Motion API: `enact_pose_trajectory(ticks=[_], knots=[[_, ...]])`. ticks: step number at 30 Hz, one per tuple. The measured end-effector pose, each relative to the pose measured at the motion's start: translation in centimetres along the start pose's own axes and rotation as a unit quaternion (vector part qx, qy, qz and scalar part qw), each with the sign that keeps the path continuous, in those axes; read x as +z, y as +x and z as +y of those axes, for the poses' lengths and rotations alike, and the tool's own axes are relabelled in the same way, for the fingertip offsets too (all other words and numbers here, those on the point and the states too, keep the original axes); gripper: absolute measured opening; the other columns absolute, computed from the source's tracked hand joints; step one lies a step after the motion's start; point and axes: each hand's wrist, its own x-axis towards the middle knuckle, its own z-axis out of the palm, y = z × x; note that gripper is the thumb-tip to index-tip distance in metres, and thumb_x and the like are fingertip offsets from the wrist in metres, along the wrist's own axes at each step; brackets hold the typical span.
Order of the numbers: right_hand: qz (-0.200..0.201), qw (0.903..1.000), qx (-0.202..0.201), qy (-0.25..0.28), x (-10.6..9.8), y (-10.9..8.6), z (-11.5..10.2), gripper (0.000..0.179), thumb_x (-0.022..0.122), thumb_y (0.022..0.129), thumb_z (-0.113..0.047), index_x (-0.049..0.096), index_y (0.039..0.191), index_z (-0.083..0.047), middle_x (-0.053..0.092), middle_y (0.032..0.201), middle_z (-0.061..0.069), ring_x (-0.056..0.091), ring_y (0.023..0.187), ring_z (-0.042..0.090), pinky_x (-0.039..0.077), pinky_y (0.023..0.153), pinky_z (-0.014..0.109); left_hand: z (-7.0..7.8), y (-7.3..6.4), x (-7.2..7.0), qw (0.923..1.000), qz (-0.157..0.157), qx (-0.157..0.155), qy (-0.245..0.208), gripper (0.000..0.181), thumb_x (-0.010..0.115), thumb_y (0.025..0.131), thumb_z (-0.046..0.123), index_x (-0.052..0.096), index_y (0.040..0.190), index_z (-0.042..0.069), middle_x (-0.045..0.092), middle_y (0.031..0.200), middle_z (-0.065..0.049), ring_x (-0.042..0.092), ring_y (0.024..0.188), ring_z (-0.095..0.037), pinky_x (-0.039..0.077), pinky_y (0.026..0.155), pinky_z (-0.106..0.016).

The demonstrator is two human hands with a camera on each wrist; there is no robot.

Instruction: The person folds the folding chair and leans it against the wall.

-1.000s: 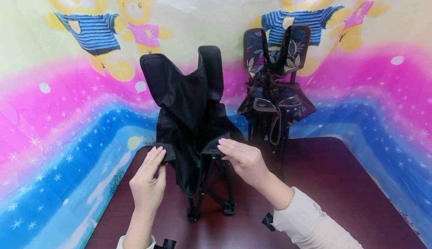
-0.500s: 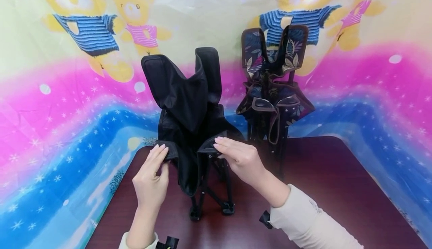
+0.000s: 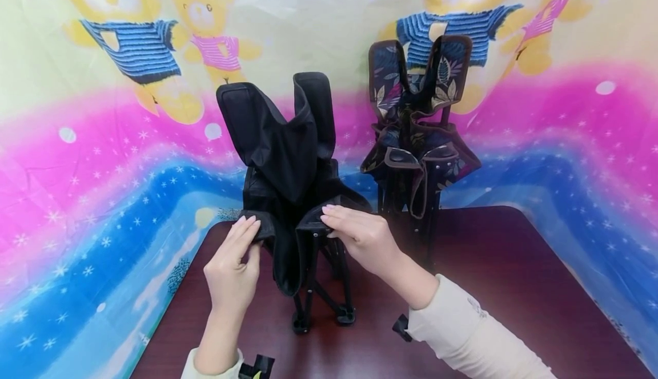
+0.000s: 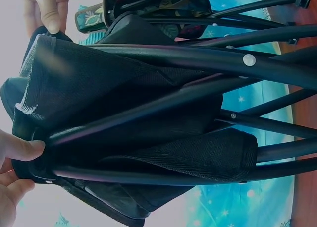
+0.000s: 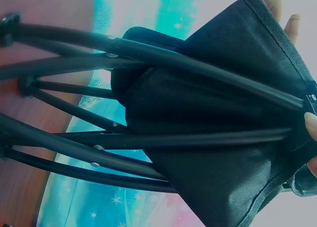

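Note:
A small black folding chair [image 3: 283,162] stands partly folded on the table, its fabric seat sagging in a deep fold between the front corners. My left hand [image 3: 233,270] pinches the left front corner; the thumb lies on one side of the fabric and fingers on the other in the left wrist view. The right front corner is held by my right hand [image 3: 367,236], fingers on top and thumb below. Crossed black tube legs [image 5: 198,140] run under the seat in the right wrist view. Its rear feet are hidden in the head view.
Behind and to the right stands a second, leaf-patterned folding chair [image 3: 447,71] with brown trim, also partly folded. The dark red table [image 3: 493,287] has rounded back corners. A printed bear cloth [image 3: 288,19] hangs close behind and along both sides.
Both hands have drawn slightly toward each other, bringing the two front seat corners closer together. The black chair's legs stand a little nearer each other. The patterned chair has stayed in place.

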Motion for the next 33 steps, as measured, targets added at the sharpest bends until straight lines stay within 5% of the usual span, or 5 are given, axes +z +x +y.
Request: enact_pose_trajectory(ticks=[20, 33], knots=[[0.035, 0.9988, 0.024, 0.025, 1.3, -0.2, 0.2, 0.018, 0.064, 0.077, -0.011, 0.067, 0.090, 0.001, 0.063, 0.094, 0.014, 0.059, 0.090, 0.022, 0.047, 0.075, 0.033, -0.6, 0.5, 0.6, 0.9990, 0.008, 0.013, -0.042, 0.031, 0.068, 0.065, -0.010, 0.067, 0.094, -0.001, 0.063, 0.097, -0.012, 0.056, 0.097, -0.025, 0.037, 0.087, -0.020], [0.017, 0.9977, 0.042, 0.049, 1.5, 0.1, 0.5, 0.024, 0.070, 0.067, -0.004, 0.067, 0.090, 0.001, 0.063, 0.095, 0.013, 0.059, 0.092, 0.021, 0.046, 0.077, 0.034, -0.7, 0.6, 1.0, 0.9986, 0.011, 0.016, -0.050, 0.030, 0.068, 0.064, -0.011, 0.067, 0.093, -0.002, 0.063, 0.096, -0.012, 0.056, 0.096, -0.026, 0.038, 0.087, -0.020]])
